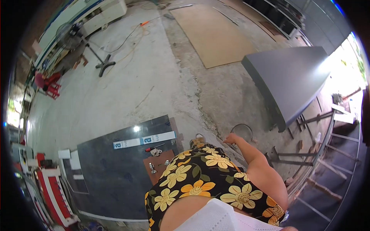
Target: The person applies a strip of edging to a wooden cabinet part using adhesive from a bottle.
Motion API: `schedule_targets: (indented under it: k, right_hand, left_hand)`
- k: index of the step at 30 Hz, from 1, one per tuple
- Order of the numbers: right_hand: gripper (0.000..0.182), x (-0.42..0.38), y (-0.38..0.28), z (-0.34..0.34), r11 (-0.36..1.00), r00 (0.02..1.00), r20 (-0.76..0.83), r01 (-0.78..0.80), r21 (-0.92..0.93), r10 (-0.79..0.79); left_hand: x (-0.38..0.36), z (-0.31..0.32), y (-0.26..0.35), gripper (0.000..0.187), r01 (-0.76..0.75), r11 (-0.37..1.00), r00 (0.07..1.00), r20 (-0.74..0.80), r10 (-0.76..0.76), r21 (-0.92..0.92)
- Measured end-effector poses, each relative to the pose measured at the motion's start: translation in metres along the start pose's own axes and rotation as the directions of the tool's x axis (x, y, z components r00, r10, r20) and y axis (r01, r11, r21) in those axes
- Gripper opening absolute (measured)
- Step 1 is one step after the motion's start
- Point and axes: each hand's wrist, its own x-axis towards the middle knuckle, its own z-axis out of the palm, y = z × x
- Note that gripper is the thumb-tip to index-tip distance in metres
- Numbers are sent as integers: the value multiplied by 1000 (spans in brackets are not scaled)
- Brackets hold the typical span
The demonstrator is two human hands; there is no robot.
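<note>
Concrete floor (127,96) lies beneath the right hand (232,138), fingers loosely curled and empty beside a wire ring (246,128); left hand hidden.

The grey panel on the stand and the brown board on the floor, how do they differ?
The grey panel is raised off the concrete floor on a metal frame, while the brown board lies flat on that floor. The grey panel looks smooth and painted; the brown board is bare and wood-coloured. The grey panel sits nearer the person's right hand; the brown board lies farther off. Both are large flat rectangular sheets.
</note>
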Motion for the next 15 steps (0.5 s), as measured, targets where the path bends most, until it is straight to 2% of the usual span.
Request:
schedule_targets:
  k: [2,4,6,9,11,14,15]
  right_hand:
    - [47,5,34,16,997,997,-49,-56,60,59]
    - [46,0,53,23,999,998,-53,40,3,-39]
    - [44,-8,63,25,998,995,-84,50,34,-47]
    - [41,-25,69,26,950,985,-130,-73,303,117]
    - [43,-29,76,30,803,959,-84,-178,569,272]
    - [44,-21,103,42,791,949,-70,-213,574,307]
    - [44,-20,109,48,742,938,-53,-235,628,342]
  left_hand:
    - [9,-6,15,65,-33,998,999,18,32,45]
    - [19,-10,32,65,-69,993,997,36,66,94]
    - [27,-12,52,64,-101,986,994,59,94,136]
    - [39,-19,80,64,-141,972,988,86,127,189]
    - [45,-21,96,63,-169,960,984,101,149,224]
    - [52,-21,120,62,-203,943,977,124,176,265]
    - [54,-19,127,62,-215,936,974,131,184,278]
